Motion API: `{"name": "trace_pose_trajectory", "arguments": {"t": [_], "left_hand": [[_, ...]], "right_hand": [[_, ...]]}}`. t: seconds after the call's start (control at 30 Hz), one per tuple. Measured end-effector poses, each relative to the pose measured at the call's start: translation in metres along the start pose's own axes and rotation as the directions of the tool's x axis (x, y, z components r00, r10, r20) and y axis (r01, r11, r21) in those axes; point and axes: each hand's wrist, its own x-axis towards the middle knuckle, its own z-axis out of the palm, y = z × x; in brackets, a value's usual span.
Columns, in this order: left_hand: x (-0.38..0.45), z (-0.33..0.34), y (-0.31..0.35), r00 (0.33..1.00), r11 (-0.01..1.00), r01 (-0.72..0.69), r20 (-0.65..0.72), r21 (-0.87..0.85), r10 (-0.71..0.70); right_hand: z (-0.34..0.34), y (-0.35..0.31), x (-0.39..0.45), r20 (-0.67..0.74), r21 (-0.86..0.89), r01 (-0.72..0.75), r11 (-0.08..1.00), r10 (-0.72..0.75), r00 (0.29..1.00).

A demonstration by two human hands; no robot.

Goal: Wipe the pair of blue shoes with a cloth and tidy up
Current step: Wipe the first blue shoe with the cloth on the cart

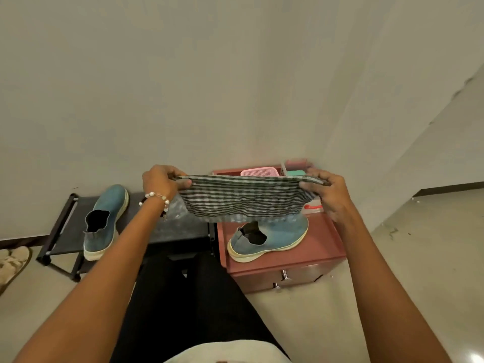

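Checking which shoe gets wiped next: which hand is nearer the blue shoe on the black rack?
Left. The left hand holds the checked cloth just right of that shoe; the right hand holds its far end above the red cabinet.

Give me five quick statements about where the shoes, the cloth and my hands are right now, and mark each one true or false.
1. Both hands hold the striped cloth stretched between them. True: the left hand and right hand each pinch an end.
2. Both blue shoes sit on the black rack. False: only the left shoe is there.
3. The right shoe rests on the reddish cabinet. True.
4. The cloth is pressed against a shoe. False: it hangs in the air above the right shoe.
5. A pink basket stands at the back of the cabinet. True.
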Motion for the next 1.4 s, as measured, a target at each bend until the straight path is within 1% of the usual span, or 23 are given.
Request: {"name": "trace_pose_trajectory", "arguments": {"t": [0.07, 0.1, 0.17, 0.23, 0.33, 0.4, 0.47, 0.5, 0.57, 0.63, 0.67, 0.73, 0.8, 0.87, 0.93, 0.97, 1.0, 1.07, 1.1, 1.17, 1.23, 1.33, 1.4], "left_hand": [[-0.005, 0.001, -0.001, 0.997, 0.997, -0.068, -0.035, 0.036, 0.070], [-0.006, 0.001, -0.002, 0.995, 0.995, -0.098, 0.000, -0.009, 0.098], [-0.009, 0.001, 0.002, 0.990, 0.986, -0.054, 0.117, -0.158, 0.073], [-0.012, 0.004, 0.006, 0.991, 0.970, 0.066, 0.129, -0.233, -0.037], [-0.024, 0.015, 0.018, 0.992, 0.986, 0.121, -0.021, -0.119, -0.125], [-0.036, 0.024, 0.031, 0.988, 0.981, 0.132, -0.065, -0.143, -0.142], [-0.052, 0.035, 0.047, 0.986, 0.969, 0.138, -0.069, -0.206, -0.155], [-0.062, 0.042, 0.053, 0.989, 0.963, 0.124, -0.043, -0.238, -0.138], [-0.081, 0.060, 0.064, 0.996, 0.957, 0.064, 0.072, -0.283, -0.046], [-0.101, 0.073, 0.071, 0.960, 0.922, 0.046, 0.272, -0.384, 0.065], [-0.107, 0.077, 0.070, 0.930, 0.883, 0.095, 0.358, -0.460, 0.087], [-0.112, 0.076, 0.064, 0.847, 0.753, 0.296, 0.526, -0.587, 0.078], [-0.112, 0.072, 0.053, 0.790, 0.694, 0.385, 0.606, -0.608, 0.092], [-0.108, 0.071, 0.040, 0.849, 0.789, 0.233, 0.515, -0.569, 0.121], [-0.101, 0.073, 0.025, 0.930, 0.935, -0.030, 0.332, -0.354, 0.156], [-0.098, 0.075, 0.018, 0.930, 0.967, -0.120, 0.315, -0.224, 0.188], [-0.096, 0.079, 0.013, 0.905, 0.979, -0.153, 0.379, -0.138, 0.195], [-0.096, 0.089, 0.006, 0.829, 0.986, -0.143, 0.534, -0.085, 0.167], [-0.096, 0.096, 0.003, 0.816, 0.985, -0.108, 0.554, -0.134, 0.165], [-0.097, 0.108, 0.002, 0.842, 0.947, 0.054, 0.525, -0.316, 0.127], [-0.098, 0.118, 0.002, 0.869, 0.879, 0.185, 0.490, -0.439, 0.062], [-0.099, 0.129, 0.002, 0.872, 0.829, 0.249, 0.489, -0.501, 0.034], [-0.100, 0.136, -0.004, 0.852, 0.836, 0.267, 0.523, -0.480, 0.029]], "right_hand": [[-0.001, -0.003, -0.010, 0.049, 0.205, -0.015, 0.979, 0.005, 0.999], [0.001, -0.004, -0.013, 0.047, 0.273, -0.027, 0.962, 0.015, 0.999], [0.007, -0.007, -0.013, -0.050, 0.248, -0.044, 0.968, 0.058, 0.997], [0.016, -0.009, -0.009, -0.225, -0.061, -0.063, 0.996, 0.048, 0.973], [0.036, -0.012, -0.007, -0.387, -0.469, -0.093, 0.878, -0.109, 0.915], [0.055, -0.011, -0.015, -0.378, -0.674, -0.067, 0.736, -0.266, 0.887], [0.075, -0.011, -0.029, -0.310, -0.773, 0.011, 0.635, -0.393, 0.866], [0.085, -0.012, -0.037, -0.260, -0.759, 0.077, 0.647, -0.408, 0.875], [0.103, -0.009, -0.051, -0.166, -0.599, 0.168, 0.782, -0.328, 0.930], [0.112, -0.007, -0.065, -0.088, -0.317, 0.095, 0.944, -0.129, 0.988], [0.111, -0.004, -0.069, -0.038, -0.158, 0.016, 0.987, -0.022, 0.999], [0.098, 0.006, -0.076, 0.075, 0.051, -0.113, 0.992, 0.109, 0.991], [0.083, 0.014, -0.080, 0.124, 0.036, -0.139, 0.990, 0.133, 0.983], [0.069, 0.018, -0.082, 0.078, 0.066, -0.154, 0.986, 0.149, 0.986], [0.059, 0.016, -0.082, 0.071, 0.248, -0.190, 0.950, 0.178, 0.981], [0.053, 0.014, -0.081, 0.103, 0.358, -0.204, 0.911, 0.179, 0.978], [0.049, 0.013, -0.081, 0.142, 0.447, -0.223, 0.866, 0.177, 0.974], [0.046, 0.014, -0.078, 0.209, 0.541, -0.270, 0.797, 0.183, 0.961], [0.045, 0.017, -0.077, 0.232, 0.560, -0.292, 0.775, 0.191, 0.954], [0.045, 0.027, -0.076, 0.270, 0.556, -0.344, 0.757, 0.227, 0.936], [0.043, 0.039, -0.080, 0.274, 0.459, -0.370, 0.808, 0.267, 0.924], [0.042, 0.064, -0.089, 0.243, 0.079, -0.423, 0.903, 0.394, 0.886], [0.043, 0.078, -0.093, 0.240, -0.132, -0.453, 0.882, 0.472, 0.848]]}}
